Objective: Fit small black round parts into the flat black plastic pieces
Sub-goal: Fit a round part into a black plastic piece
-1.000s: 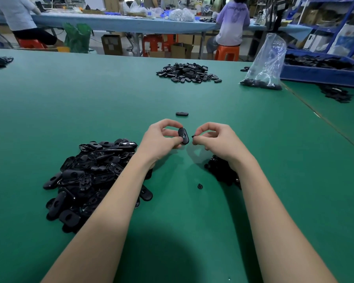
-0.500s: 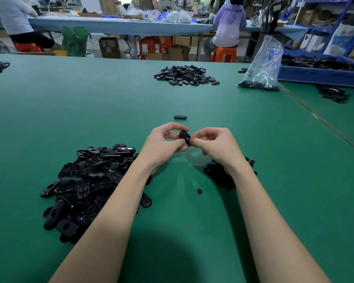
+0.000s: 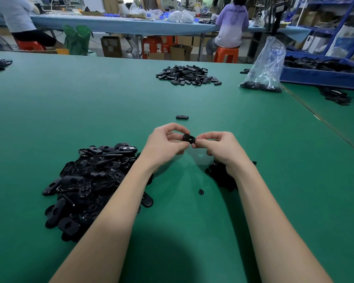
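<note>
- Compared with one second earlier, the left hand (image 3: 166,142) and right hand (image 3: 217,147) have closed together; the gap between their fingertips is gone.
- The flat black plastic piece (image 3: 189,138), formerly upright and face-on in the left hand alone, is now pinched from both sides, held above the green counter (image 3: 110,103) near its middle.
- Both hands are clenched on this piece with curled fingers. Whether a small round part sits between the right fingertips cannot be told.
- The pile of flat pieces (image 3: 90,186) lies below the left forearm, toward the near-left of the counter.
- The heap of small round parts (image 3: 219,174) lies partly hidden under the right wrist; one loose round part (image 3: 201,191) lies between the forearms.
- A single flat piece (image 3: 182,117) lies just beyond the hands.
- Toward the far edge: a second pile (image 3: 188,75) and a clear plastic bag (image 3: 264,70).
- Open counter surface extends between the hands and the far pile, and across the far-left area.
</note>
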Tool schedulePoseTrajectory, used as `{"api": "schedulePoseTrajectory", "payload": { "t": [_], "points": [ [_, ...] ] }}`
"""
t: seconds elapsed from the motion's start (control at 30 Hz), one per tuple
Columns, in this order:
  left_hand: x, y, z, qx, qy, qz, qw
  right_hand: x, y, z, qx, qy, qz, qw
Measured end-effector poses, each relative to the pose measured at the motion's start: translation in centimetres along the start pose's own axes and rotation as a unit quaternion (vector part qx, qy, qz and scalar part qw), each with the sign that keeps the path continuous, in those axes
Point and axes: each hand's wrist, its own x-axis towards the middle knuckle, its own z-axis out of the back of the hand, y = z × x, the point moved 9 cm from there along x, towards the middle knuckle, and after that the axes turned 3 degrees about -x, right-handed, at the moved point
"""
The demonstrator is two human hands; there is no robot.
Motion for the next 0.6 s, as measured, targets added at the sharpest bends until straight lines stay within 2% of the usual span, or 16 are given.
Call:
{"api": "schedulePoseTrajectory", "payload": {
  "t": [0.2, 0.6],
  "points": [
    [0.19, -0.5, 0.11, 0.061, 0.002, -0.027, 0.998, 0.58, -0.08, -0.63, -0.008, 0.009, 0.015, 1.0],
    [0.03, -0.91, 0.28, 0.057, 0.0, -0.033, 0.998, 0.43, 0.5, -0.32, 0.024, -0.01, 0.02, 0.999]
  ]
}}
